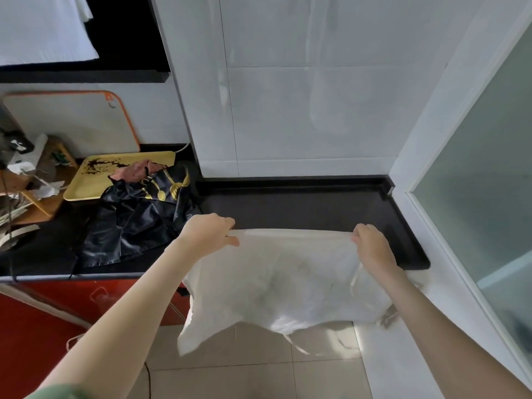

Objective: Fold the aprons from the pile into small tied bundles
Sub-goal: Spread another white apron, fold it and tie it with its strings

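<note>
Right now both hands are pinching the top edge of a thin white fabric apron (288,283). The left hand (210,234) is curling its fingers over the left corner, and the right hand (371,246) is gripping the right corner, fingers closed on the cloth. The apron is hanging in front of the black stone countertop (316,203), draping down past the counter's front edge above the beige floor tiles (230,378).

At eight o'clock from it a glossy red cabinet front (43,312) is showing below the counter. At ten o'clock, just beside the left hand, a crumpled shiny black apron with gold print (138,220) is lying on the counter. Beyond that, a yellow rectangular tray (83,182) is carrying a reddish crumpled cloth (132,171) that is touching the black apron. Farther still, a white chopping board with an orange rim (72,122) is leaning on the wall. White wall tiles (302,96) are standing at twelve o'clock.

The white apron's held edge is running from nine to three o'clock, stretched taut, while its thin ties are dangling toward six o'clock.
</note>
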`<action>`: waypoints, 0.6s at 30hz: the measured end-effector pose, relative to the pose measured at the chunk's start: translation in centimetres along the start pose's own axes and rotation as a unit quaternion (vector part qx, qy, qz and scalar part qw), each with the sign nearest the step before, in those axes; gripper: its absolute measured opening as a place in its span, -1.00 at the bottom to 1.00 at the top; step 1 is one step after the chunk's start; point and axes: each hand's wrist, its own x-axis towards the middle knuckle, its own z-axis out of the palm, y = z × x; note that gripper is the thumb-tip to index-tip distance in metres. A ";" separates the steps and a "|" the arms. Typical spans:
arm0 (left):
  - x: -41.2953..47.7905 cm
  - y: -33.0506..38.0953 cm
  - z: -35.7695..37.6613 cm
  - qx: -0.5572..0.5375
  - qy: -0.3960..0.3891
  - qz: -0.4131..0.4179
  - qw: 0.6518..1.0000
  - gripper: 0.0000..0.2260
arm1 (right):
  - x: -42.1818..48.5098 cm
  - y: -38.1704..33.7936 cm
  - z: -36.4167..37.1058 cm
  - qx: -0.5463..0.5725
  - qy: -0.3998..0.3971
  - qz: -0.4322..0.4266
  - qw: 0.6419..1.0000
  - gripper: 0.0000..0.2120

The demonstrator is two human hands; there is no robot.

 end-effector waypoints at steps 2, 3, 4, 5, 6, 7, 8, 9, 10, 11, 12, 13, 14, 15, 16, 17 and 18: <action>0.1 -0.3 0.3 0.008 -0.003 0.000 1.000 -0.68 | 0.0 0.7 0.3 -0.002 0.000 0.031 1.000 -0.83; 0.2 -0.5 0.6 0.019 0.000 0.009 1.000 -0.70 | 0.3 0.5 0.5 0.006 0.001 0.050 0.999 -0.84; 0.3 -0.6 0.7 0.033 0.007 0.019 0.999 -0.73 | 0.4 0.2 0.5 0.029 0.002 0.073 0.997 -0.85; 0.6 -0.9 1.0 0.047 0.013 0.028 0.998 -0.76 | 0.8 -0.3 0.5 0.062 0.009 0.096 0.993 -0.85; 0.9 -1.2 1.2 0.064 0.019 0.037 0.997 -0.79 | 1.1 -0.9 0.2 0.101 0.016 0.118 0.988 -0.85; 1.2 -1.5 1.5 0.086 0.022 0.038 0.995 -0.80 | 1.4 -1.5 -0.1 0.137 0.030 0.130 0.982 -0.86; 1.5 -1.9 1.6 0.105 0.022 0.032 0.994 -0.80 | 1.9 -2.1 -0.5 0.164 0.050 0.131 0.976 -0.85; 1.7 -2.0 1.6 0.115 0.025 0.023 0.993 -0.80 | 2.3 -2.4 -1.0 0.179 0.077 0.120 0.974 -0.84; 2.0 -2.2 1.5 0.118 0.033 0.012 0.992 -0.79 | 2.8 -2.7 -1.4 0.186 0.105 0.106 0.971 -0.82; 2.4 -2.4 1.5 0.115 0.047 -0.001 0.992 -0.77 | 3.4 -3.0 -1.7 0.200 0.128 0.096 0.967 -0.79; 2.8 -2.6 1.3 0.112 0.063 -0.016 0.991 -0.77 | 4.0 -3.3 -2.0 0.227 0.145 0.092 0.959 -0.77; 3.3 -2.9 0.9 0.109 0.080 -0.030 0.990 -0.77 | 4.7 -3.6 -2.0 0.262 0.158 0.092 0.948 -0.76; 3.7 -3.1 0.5 0.110 0.096 -0.044 0.988 -0.78 | 5.2 -3.9 -2.3 0.294 0.168 0.093 0.936 -0.76; 4.4 -3.4 0.1 0.111 0.111 -0.053 0.986 -0.78 | 5.9 -4.2 -2.5 0.317 0.181 0.093 0.926 -0.77; 5.1 -3.7 -0.4 0.108 0.118 -0.064 0.985 -0.79 | 6.6 -4.4 -2.8 0.331 0.191 0.099 0.919 -0.78; 5.8 -4.0 -0.7 0.107 0.123 -0.075 0.984 -0.81 | 7.3 -4.4 -3.0 0.342 0.196 0.102 0.913 -0.78; 6.4 -4.3 -0.8 0.104 0.134 -0.087 0.982 -0.83 | 7.9 -4.5 -3.3 0.347 0.197 0.105 0.911 -0.79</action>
